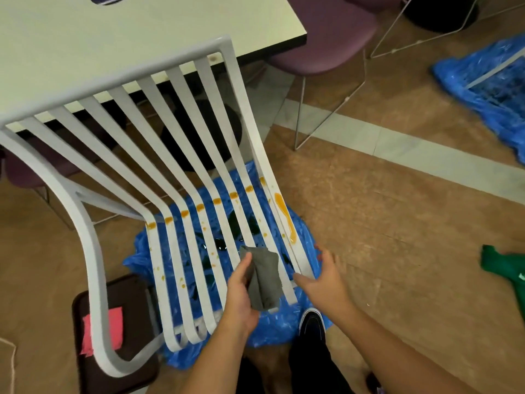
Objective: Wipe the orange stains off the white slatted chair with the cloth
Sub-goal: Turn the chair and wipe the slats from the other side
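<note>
The white slatted chair (119,129) fills the left and middle of the view. Orange stains (217,201) run in a line across the bend where back meets seat, and a long orange streak (285,216) lies on the right seat rail. Small orange drops dot the seat slats. My left hand (241,294) holds a folded grey cloth (264,277) above the seat's front right slats. My right hand (326,275) is spread open beside the seat's right front edge, holding nothing.
A blue plastic sheet (284,328) lies under the chair. A white table (85,38) stands behind it, with purple chairs (326,44) beyond. A dark stool (133,336) with pink tape sits lower left. Another blue sheet (488,89) and a green cloth (502,265) lie to the right.
</note>
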